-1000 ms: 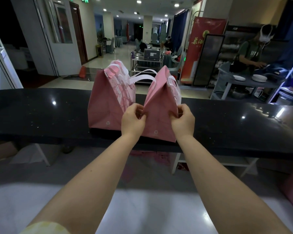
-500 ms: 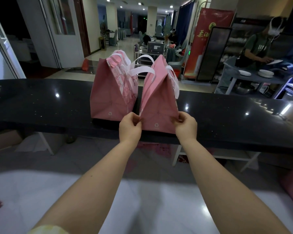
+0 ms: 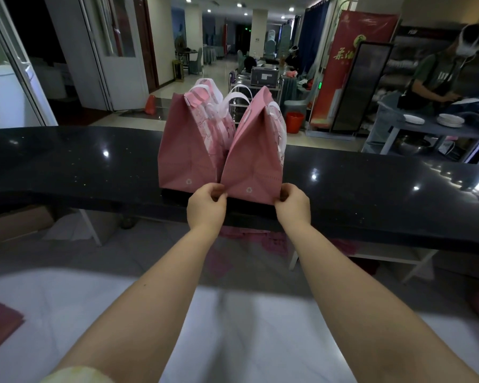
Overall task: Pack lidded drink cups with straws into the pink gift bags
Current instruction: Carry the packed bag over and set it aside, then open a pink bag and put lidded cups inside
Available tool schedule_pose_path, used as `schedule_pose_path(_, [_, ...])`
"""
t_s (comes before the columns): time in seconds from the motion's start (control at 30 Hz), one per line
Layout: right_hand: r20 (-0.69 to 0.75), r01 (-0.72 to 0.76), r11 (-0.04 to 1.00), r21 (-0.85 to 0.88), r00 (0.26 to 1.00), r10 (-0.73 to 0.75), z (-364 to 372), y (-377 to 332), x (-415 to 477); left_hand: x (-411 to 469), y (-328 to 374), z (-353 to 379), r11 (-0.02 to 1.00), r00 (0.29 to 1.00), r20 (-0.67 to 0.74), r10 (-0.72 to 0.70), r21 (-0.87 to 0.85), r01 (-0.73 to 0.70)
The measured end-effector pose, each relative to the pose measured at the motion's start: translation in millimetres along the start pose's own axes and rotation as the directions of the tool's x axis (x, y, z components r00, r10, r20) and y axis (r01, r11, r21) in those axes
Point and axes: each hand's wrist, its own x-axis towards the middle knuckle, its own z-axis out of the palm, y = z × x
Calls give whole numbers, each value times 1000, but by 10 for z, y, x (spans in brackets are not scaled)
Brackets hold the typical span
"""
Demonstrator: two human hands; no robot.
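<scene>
Both hands had slid from mid-height to the bottom corners of the right-hand pink non-woven gift bag (image 3: 253,161), left hand (image 3: 206,207) and right hand (image 3: 292,205) pinching it upright on the glossy black surface (image 3: 67,167) beside its twin (image 3: 188,150), apparently squaring its base.

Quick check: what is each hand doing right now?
Left hand: closed, pinching the bottom left corner of the right pink bag.
Right hand: closed, pinching the bottom right corner of the same bag.
</scene>
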Motion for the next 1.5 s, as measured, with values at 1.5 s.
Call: schedule_pose_path(1.5, [-425,-386,782,-489,889,173,-5463,1760,-2251,-3589,3526,3275,364,174,669,723,-155,-918])
